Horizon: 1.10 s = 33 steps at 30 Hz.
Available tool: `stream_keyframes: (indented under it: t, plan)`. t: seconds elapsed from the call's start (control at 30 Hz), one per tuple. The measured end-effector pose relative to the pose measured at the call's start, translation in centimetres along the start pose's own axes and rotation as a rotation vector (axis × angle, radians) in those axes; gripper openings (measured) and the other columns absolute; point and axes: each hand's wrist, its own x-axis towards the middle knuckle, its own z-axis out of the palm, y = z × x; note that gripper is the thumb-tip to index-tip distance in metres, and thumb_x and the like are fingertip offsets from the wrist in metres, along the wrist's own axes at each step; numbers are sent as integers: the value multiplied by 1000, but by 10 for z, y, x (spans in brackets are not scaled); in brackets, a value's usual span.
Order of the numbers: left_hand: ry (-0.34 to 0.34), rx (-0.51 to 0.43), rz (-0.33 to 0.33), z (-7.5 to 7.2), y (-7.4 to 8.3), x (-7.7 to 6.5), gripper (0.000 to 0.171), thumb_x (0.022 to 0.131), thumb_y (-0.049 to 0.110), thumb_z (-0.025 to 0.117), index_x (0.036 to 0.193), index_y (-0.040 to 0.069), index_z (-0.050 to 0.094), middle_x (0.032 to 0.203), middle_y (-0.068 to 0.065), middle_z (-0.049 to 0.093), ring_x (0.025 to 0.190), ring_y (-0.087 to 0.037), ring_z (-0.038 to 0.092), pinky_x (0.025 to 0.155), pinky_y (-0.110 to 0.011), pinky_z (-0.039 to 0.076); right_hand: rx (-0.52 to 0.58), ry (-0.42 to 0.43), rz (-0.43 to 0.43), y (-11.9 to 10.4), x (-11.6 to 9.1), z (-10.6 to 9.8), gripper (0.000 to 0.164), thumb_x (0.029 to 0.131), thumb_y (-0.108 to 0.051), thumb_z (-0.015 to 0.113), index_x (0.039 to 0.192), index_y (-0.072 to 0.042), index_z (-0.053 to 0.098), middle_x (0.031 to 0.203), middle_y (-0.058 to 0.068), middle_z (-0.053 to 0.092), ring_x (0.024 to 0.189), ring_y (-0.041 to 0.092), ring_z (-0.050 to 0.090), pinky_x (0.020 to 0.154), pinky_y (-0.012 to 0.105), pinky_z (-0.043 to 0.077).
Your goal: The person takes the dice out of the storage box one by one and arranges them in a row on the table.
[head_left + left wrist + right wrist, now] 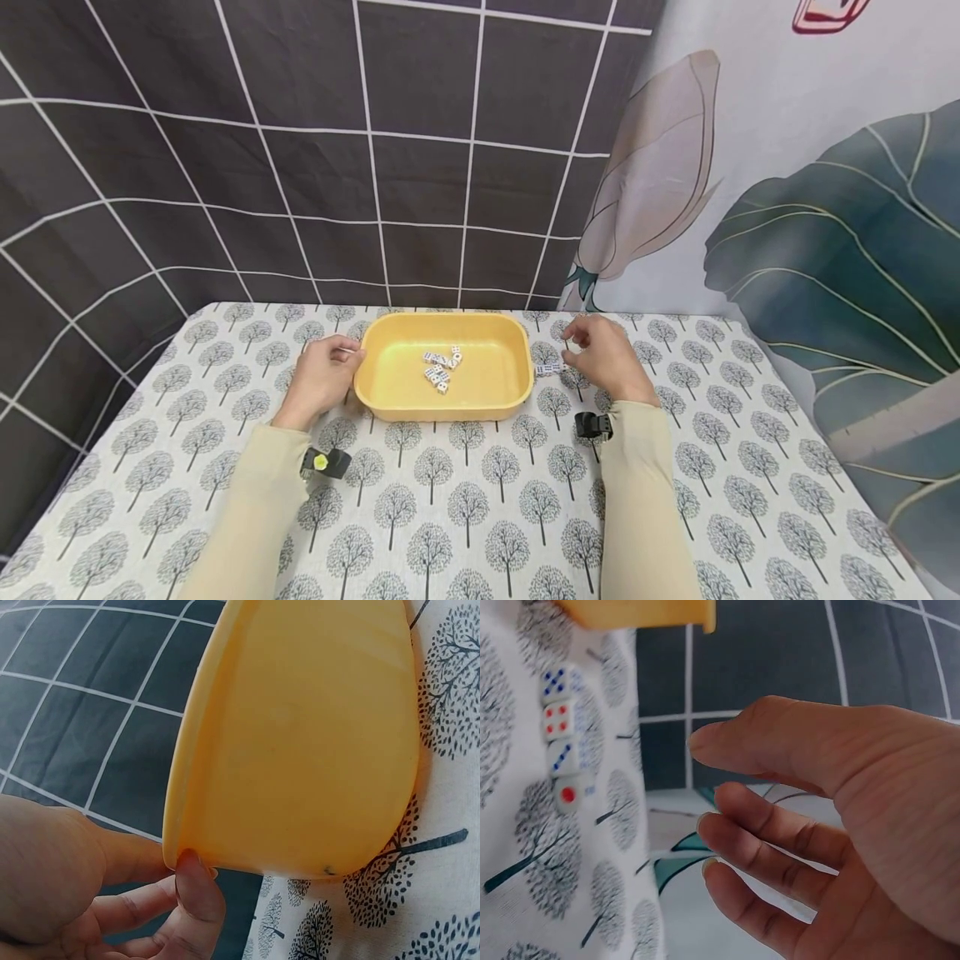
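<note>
The left hand [322, 375] pinches a yellow tub [442, 412] rim; the right hand [606, 357], fingers loosely parted, empty, hovers near four dice [559, 733].

Tub [300, 735]: smooth plastic, soft sheen; dice [559, 721]: smooth plastic; tablecloth [467, 479]: matt woven cloth

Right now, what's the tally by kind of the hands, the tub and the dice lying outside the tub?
Hands, left hand and right hand: 2
Yellow tub: 1
Dice in a row outside the tub: 4
Total: 7
</note>
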Motion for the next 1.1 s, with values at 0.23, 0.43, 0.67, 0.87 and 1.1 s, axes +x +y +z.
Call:
stream_keyframes:
  t: [0.23,0.43,0.67,0.87,1.1]
  plan:
    - [0,-3,-2,0,0,0,31,104,19,56,128,0,62,117,-22,67,93,-23,64,74,-24,52,-25,41,-71,-17,-1,-2,26,86,-9,76,111,-4,72,110,18,66,102,32,61,92,48,52]
    - [-4,0,0,1,1,0,32,104,19,56,129,0,62,118,-22,66,95,-24,65,78,-28,54,-17,57,-113,-31,-2,0,29,86,-10,77,113,-5,71,109,19,67,100,31,60,90,46,52]
    - [17,5,20,2,0,1,34,105,20,56,131,0,62,119,-22,67,102,-29,65,88,-38,56,-11,42,-134,-45,0,9,32,85,-9,76,116,-7,70,108,16,66,101,31,60,89,45,53]
    - [44,16,42,3,-1,2,34,105,19,56,131,0,62,119,-24,68,104,-32,67,89,-40,57,9,15,-171,-57,1,19,32,85,-9,78,116,-7,71,109,15,66,102,29,61,90,43,54]
    - [47,12,30,3,-2,1,35,104,19,57,134,1,62,120,-24,68,103,-31,67,87,-38,58,-25,0,-237,-69,4,32,32,84,-10,80,114,-5,71,106,14,66,99,28,62,89,41,54]
